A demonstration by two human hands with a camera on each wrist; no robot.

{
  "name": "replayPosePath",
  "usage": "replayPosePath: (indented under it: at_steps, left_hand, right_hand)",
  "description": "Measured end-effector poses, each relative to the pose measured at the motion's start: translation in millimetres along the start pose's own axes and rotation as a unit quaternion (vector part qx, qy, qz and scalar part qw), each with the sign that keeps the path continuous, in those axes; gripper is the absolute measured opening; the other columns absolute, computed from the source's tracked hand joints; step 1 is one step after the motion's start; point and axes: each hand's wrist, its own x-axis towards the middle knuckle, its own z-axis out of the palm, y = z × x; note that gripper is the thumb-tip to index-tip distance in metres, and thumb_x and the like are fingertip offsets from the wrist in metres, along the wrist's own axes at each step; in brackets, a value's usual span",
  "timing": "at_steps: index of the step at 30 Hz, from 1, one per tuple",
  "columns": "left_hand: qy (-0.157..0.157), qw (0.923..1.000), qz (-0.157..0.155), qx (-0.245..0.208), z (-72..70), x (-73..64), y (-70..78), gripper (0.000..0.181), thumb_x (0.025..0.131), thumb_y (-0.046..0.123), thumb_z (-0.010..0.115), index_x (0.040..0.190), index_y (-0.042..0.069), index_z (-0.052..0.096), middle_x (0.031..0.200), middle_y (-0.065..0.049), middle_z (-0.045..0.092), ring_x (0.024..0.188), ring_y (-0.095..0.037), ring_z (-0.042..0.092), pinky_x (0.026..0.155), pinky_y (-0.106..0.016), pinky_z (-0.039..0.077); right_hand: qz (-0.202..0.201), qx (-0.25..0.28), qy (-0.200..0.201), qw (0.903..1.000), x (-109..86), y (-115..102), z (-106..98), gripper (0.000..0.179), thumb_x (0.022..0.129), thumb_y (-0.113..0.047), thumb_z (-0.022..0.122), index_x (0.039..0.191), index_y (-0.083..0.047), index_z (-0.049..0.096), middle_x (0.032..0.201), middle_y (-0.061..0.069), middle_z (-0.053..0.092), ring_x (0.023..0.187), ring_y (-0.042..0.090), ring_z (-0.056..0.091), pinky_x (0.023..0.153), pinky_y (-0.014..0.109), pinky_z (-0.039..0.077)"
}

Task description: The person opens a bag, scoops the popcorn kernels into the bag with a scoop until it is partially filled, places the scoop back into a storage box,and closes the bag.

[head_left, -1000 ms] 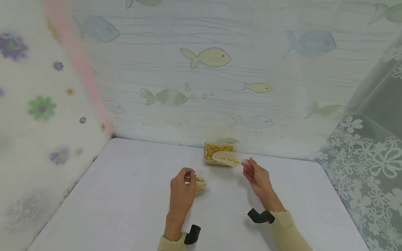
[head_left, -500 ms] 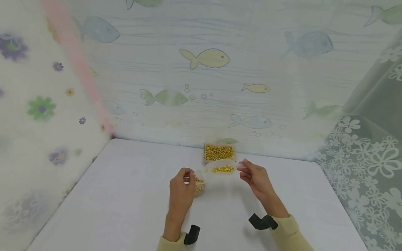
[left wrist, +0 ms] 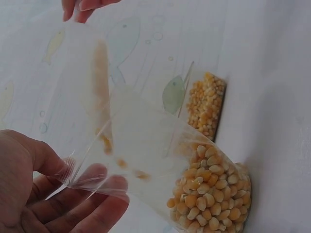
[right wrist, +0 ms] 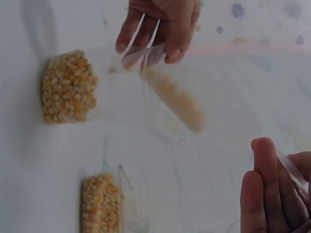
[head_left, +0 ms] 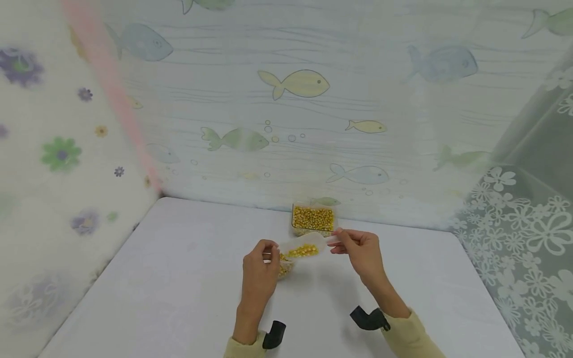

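My left hand point(head_left: 261, 271) pinches the upper edge of a clear plastic bag point(left wrist: 150, 121), thumb on one side and fingers on the other. Corn kernels point(left wrist: 209, 199) fill the bag's lower part, which stands on the table. In my right hand point(head_left: 363, 251) is the handle of a translucent white scoop point(head_left: 319, 240), gripped between thumb and fingers. The scoop carries yellow corn kernels point(head_left: 303, 250) and slants down over the bag's mouth. In the left wrist view a few blurred kernels point(left wrist: 141, 174) drop from its tip inside the bag.
Behind the bag, near the wall, stands a clear rectangular container point(head_left: 309, 232) of corn kernels. The table point(head_left: 188, 258) is white. A fish-printed sheet point(head_left: 233, 99) hangs at its back, with a flower-printed one point(head_left: 58, 194) on the left.
My right hand has moved the scoop of kernels left and nearer, from over the container to the bag's mouth, tipping it. My left hand stays put, holding the bag.
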Motion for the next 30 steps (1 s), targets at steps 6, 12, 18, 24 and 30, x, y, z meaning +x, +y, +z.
replayPosePath:
  at_steps: [6,12,18,24,30]
  left_hand:
    - [-0.001,1.0000,-0.007,0.003,-0.3,-0.5,1.4,0.008,0.099,0.007,0.061,0.102,0.004,0.068,0.095,-0.009,0.071,0.084,-0.016,0.070,0.071,-0.028,0.058]
    - [0.000,1.0000,-0.005,0.001,-0.1,-1.0,1.8,0.008,0.099,0.007,0.061,0.102,0.003,0.068,0.096,-0.010,0.071,0.084,-0.017,0.070,0.071,-0.028,0.059]
    - [0.001,0.9999,-0.010,0.003,0.5,-1.1,1.4,0.008,0.099,0.007,0.061,0.102,0.003,0.068,0.096,-0.008,0.071,0.084,-0.016,0.070,0.071,-0.027,0.058]
    - [-0.001,1.0000,-0.009,0.002,0.5,-1.2,1.9,0.008,0.099,0.006,0.061,0.102,0.003,0.068,0.095,-0.009,0.071,0.084,-0.016,0.070,0.071,-0.027,0.058]
    - [0.000,1.0000,-0.004,-0.002,0.6,-1.4,2.3,0.009,0.099,0.006,0.061,0.101,0.002,0.068,0.094,-0.009,0.071,0.083,-0.015,0.069,0.069,-0.025,0.058]
  right_hand:
    - [-0.074,-0.026,-0.005,0.9969,-8.6,-9,4,0.026,0.100,-0.017,0.066,0.105,0.007,0.075,0.085,0.017,0.077,0.067,0.018,0.074,0.073,0.028,0.061]
    - [-0.091,-0.024,-0.003,0.9956,-10.5,-9,5,0.025,0.100,-0.017,0.066,0.104,0.006,0.075,0.084,0.017,0.077,0.065,0.016,0.074,0.071,0.028,0.061]
    - [-0.085,-0.025,-0.001,0.9961,-10.2,-6,3,0.025,0.100,-0.017,0.066,0.106,0.006,0.075,0.087,0.017,0.077,0.067,0.017,0.075,0.073,0.028,0.061]
    - [-0.045,-0.009,0.002,0.9989,-5.5,-11,-5,0.034,0.100,-0.023,0.066,0.110,0.008,0.073,0.088,0.012,0.078,0.070,0.016,0.075,0.077,0.029,0.061]
    - [-0.050,0.020,0.026,0.9982,1.6,-14,-11,0.034,0.103,-0.019,0.062,0.113,0.013,0.069,0.081,-0.005,0.078,0.068,0.012,0.074,0.075,0.028,0.061]
